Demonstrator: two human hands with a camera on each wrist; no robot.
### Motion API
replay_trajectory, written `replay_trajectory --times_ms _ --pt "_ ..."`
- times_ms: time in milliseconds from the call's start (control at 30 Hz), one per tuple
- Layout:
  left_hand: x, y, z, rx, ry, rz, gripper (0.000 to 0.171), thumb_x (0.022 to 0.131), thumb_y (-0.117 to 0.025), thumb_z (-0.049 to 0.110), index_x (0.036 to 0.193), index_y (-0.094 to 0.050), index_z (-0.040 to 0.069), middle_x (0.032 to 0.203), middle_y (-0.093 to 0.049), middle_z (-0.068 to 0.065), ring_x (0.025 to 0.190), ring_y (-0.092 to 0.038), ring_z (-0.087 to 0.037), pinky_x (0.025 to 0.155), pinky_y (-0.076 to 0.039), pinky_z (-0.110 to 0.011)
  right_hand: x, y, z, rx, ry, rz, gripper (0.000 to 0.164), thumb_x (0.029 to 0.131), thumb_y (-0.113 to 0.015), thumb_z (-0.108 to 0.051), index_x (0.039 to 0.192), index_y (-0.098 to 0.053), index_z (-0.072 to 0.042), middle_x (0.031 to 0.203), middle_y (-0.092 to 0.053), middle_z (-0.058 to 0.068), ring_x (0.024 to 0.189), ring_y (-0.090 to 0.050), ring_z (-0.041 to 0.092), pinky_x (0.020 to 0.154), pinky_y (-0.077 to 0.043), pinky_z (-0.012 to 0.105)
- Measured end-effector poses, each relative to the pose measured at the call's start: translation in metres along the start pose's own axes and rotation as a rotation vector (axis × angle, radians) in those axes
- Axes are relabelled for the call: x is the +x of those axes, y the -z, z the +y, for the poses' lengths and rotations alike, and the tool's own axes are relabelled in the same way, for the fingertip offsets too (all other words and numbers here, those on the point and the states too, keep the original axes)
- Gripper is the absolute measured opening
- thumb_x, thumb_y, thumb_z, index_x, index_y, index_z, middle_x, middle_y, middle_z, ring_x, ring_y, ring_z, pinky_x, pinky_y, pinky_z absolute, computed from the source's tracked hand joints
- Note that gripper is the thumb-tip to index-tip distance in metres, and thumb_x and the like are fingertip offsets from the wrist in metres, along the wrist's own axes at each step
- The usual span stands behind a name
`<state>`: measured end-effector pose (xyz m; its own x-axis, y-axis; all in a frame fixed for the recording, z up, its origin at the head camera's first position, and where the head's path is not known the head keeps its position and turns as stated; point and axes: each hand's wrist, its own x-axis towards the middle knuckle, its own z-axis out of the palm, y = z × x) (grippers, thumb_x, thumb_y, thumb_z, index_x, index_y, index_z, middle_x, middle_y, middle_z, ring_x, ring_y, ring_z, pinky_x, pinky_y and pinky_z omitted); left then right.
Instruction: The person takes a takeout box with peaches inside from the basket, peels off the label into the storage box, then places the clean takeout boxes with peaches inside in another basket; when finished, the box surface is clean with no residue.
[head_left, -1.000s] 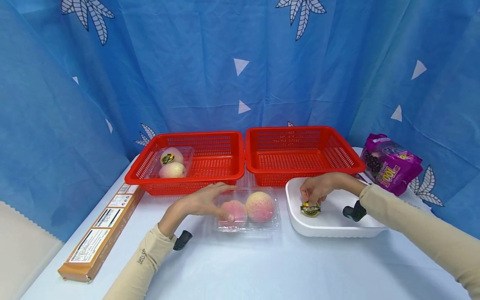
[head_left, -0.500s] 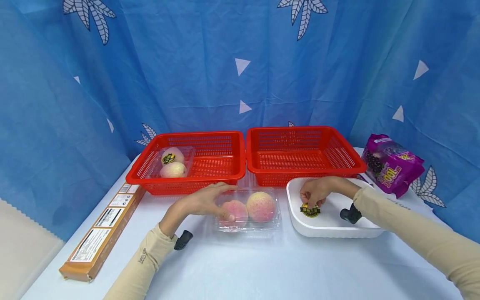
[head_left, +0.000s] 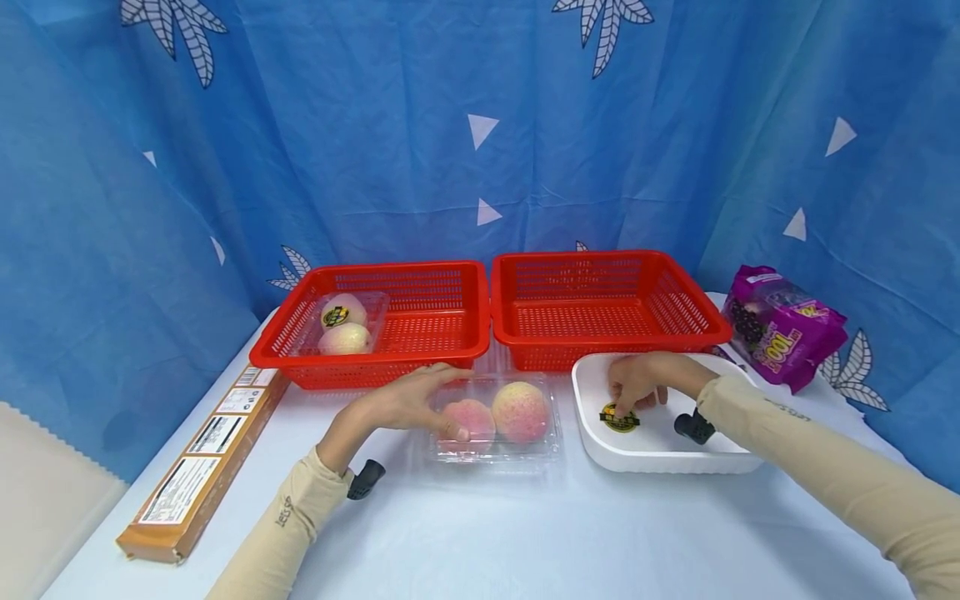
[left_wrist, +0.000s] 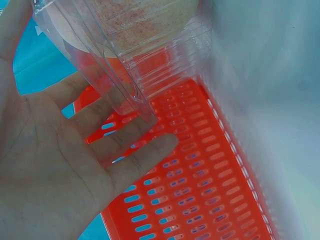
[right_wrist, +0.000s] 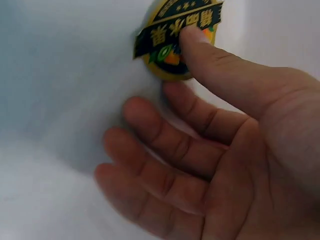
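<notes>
A clear plastic clamshell box with two pink-and-yellow peaches stands on the table. My left hand grips its left end, thumb in front and fingers behind; the left wrist view shows the fingers along the clear wall. Farther right, my right hand is inside a white plastic tub. Its thumb and index finger pinch a round black-and-gold fruit sticker. In the right wrist view the thumb covers part of the sticker's printed face, and the other fingers are loosely bent beneath.
Behind stand two red perforated baskets; the left basket holds a similar box of pale peaches with a sticker on it. The right basket is behind the tub. A purple grape bag lies far right. A long brown carton lies left.
The sticker in my right hand has turned so that its printed face shows flatter and more fully. My right fingers have shifted slightly right. My left hand has stayed on the box.
</notes>
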<state>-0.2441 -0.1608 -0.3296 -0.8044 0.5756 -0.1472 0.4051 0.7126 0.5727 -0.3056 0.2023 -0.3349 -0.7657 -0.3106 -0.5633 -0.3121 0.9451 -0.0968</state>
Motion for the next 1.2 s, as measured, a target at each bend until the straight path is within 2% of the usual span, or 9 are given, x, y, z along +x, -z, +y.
replay_trajectory --times_ms 167,433,633,1200 --pt "0.000 0.000 0.000 -0.004 0.011 -0.003 0.089 0.072 -0.079 0.046 0.147 -0.039 0.022 0.146 -0.039 -0.007 0.133 -0.034 -0.028 0.101 -0.040 -0.055 -0.002 0.000 0.004 -0.007 -0.032 -0.001 0.030 0.081 -0.074 -0.041 0.076 -0.062 -0.014 0.063 -0.062 0.004 0.057 -0.059 0.015 0.053 -0.057 0.032" --pt "0.001 0.001 -0.001 -0.008 0.012 0.002 0.088 0.072 -0.079 0.045 0.147 -0.039 0.021 0.145 -0.040 -0.008 0.131 -0.036 -0.028 0.100 -0.042 -0.055 0.004 -0.003 0.015 0.047 0.036 -0.002 0.029 0.090 -0.065 -0.036 0.074 -0.060 -0.013 0.061 -0.061 0.004 0.052 -0.058 0.014 0.053 -0.056 0.029" --pt "0.001 0.000 0.000 -0.003 0.010 -0.004 0.090 0.072 -0.079 0.046 0.148 -0.038 0.020 0.147 -0.038 -0.008 0.133 -0.034 -0.029 0.102 -0.040 -0.056 0.006 -0.006 0.018 0.073 0.053 -0.002 0.030 0.092 -0.062 -0.034 0.072 -0.060 -0.012 0.059 -0.059 0.003 0.050 -0.055 0.013 0.052 -0.055 0.028" --pt "0.001 0.000 -0.001 -0.002 0.001 0.001 0.090 0.072 -0.079 0.047 0.147 -0.039 0.020 0.146 -0.038 -0.009 0.132 -0.035 -0.029 0.101 -0.040 -0.056 0.000 -0.006 0.018 0.080 0.093 0.016 0.024 0.095 -0.060 -0.025 0.075 -0.060 -0.011 0.061 -0.059 0.003 0.051 -0.057 0.014 0.054 -0.056 0.030"
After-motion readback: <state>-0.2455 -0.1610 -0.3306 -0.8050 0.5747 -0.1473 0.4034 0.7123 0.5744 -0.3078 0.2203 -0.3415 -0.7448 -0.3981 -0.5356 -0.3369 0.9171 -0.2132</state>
